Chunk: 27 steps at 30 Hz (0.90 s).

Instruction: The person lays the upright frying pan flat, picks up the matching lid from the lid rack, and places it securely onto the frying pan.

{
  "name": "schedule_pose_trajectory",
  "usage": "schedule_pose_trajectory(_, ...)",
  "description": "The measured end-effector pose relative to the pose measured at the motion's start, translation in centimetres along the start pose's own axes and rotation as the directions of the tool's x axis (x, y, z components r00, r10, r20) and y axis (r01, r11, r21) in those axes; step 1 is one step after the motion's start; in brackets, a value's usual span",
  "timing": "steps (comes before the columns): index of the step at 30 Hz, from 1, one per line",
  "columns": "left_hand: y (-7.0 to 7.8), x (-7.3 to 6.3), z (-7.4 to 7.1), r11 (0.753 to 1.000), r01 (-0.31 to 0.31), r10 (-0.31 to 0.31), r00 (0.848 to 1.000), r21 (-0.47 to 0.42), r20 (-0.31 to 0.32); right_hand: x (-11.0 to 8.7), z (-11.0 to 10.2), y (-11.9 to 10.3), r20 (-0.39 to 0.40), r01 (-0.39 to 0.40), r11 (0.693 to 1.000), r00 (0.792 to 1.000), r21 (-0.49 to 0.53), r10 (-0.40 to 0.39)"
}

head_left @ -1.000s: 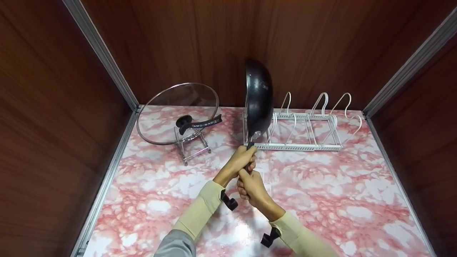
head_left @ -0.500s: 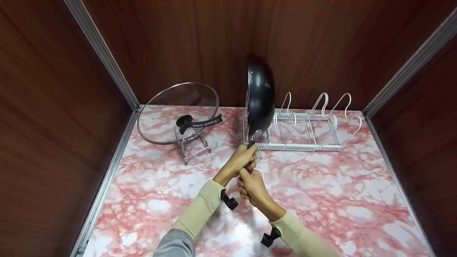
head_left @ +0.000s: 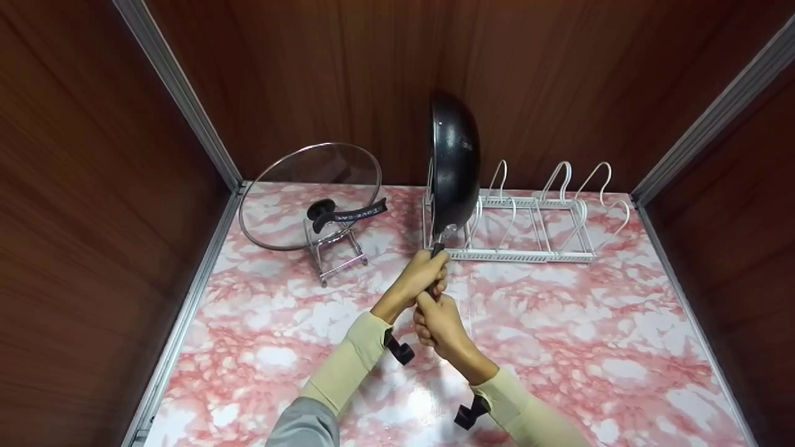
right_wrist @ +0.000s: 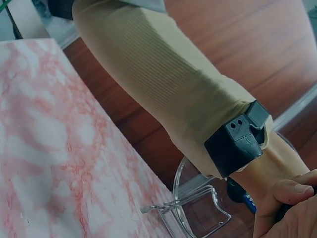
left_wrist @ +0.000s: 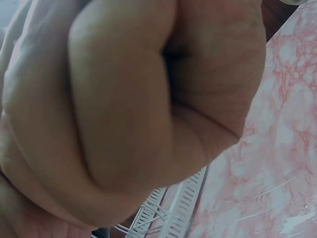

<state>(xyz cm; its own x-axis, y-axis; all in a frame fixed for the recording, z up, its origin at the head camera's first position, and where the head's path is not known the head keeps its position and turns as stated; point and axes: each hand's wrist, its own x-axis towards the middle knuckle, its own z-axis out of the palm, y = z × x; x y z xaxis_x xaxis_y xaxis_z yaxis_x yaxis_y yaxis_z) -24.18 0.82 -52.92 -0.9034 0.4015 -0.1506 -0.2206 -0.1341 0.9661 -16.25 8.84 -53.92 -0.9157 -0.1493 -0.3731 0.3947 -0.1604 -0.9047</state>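
A black wok [head_left: 456, 161] stands on edge over the left end of a white wire rack [head_left: 522, 255], its open side facing left. Whether it touches the wires, I cannot tell. Both hands grip its black handle [head_left: 438, 249]: my left hand [head_left: 422, 277] sits closer to the wok, my right hand [head_left: 440, 323] just behind it. Curled fingers of the left hand [left_wrist: 119, 99] fill the left wrist view and hide the handle. In the right wrist view, part of a hand [right_wrist: 290, 206] shows at the lower right corner.
A glass lid [head_left: 298, 167] with a black knob and a dark curved handle leans on a small chrome stand [head_left: 343, 268] at the left. White wire loops [head_left: 562, 180] rise from the rack. Brown wood panels [head_left: 348, 74] enclose the pink marbled tabletop [head_left: 608, 347] at the back and sides.
The wok's far end has risen a little in the head view and shifted slightly right. Both hands keep their grip on the handle and have barely moved. The lid and rack are unchanged.
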Motion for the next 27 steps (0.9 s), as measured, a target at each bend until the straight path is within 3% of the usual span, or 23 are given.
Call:
schedule_pose_trajectory(14,0.5,0.0,0.4,1.000,0.005,-0.005,0.999,-0.011,-0.035,-0.3,0.1,-0.5,-0.016,0.009,1.000,1.000,0.006,-0.009)
schedule_pose_trajectory(27,1.2,-0.2,0.7,1.000,-0.002,0.002,1.000,-0.013,-0.028,-0.5,-0.1,-0.9,0.001,0.009,1.000,1.000,0.018,-0.009)
